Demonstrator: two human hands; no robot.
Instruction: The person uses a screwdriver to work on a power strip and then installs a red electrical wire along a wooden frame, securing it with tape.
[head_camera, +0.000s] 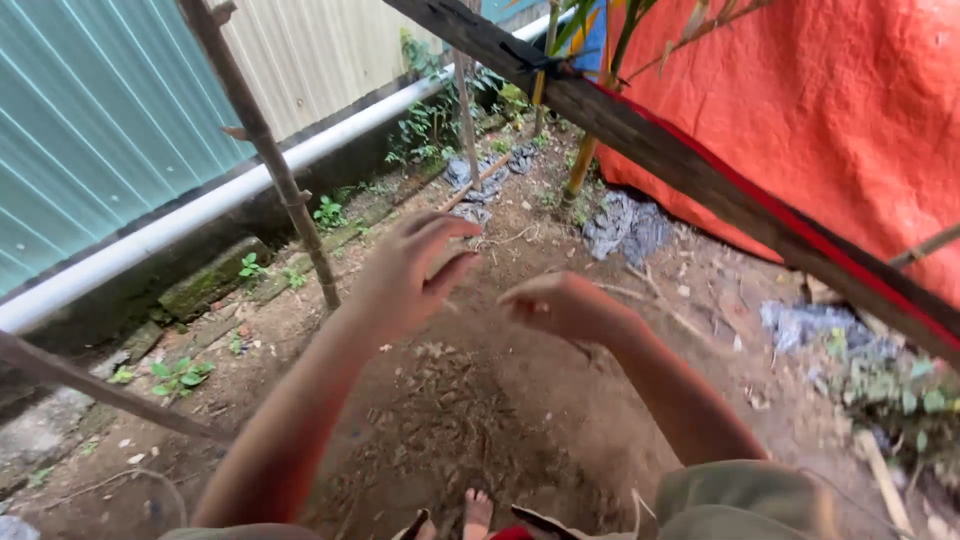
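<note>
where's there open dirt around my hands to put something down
Bare soil lies below the left hand and right hand, between the thin pole and the slanted dark beam. It is crowded along the white pipe with weeds, and with grey plastic scraps by the orange tarp.

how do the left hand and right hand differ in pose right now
The left hand is spread, fingers extended and apart, thumb out; the right hand is curled, fingers bent inward in a loose closed grip. The left hand sits higher in the head view, near the thin upright stick; the right hand sits lower, nearer the dark slanting beam. Both are bare, raised over the dirt ground, and neither visibly holds anything, though both are blurred.
</note>
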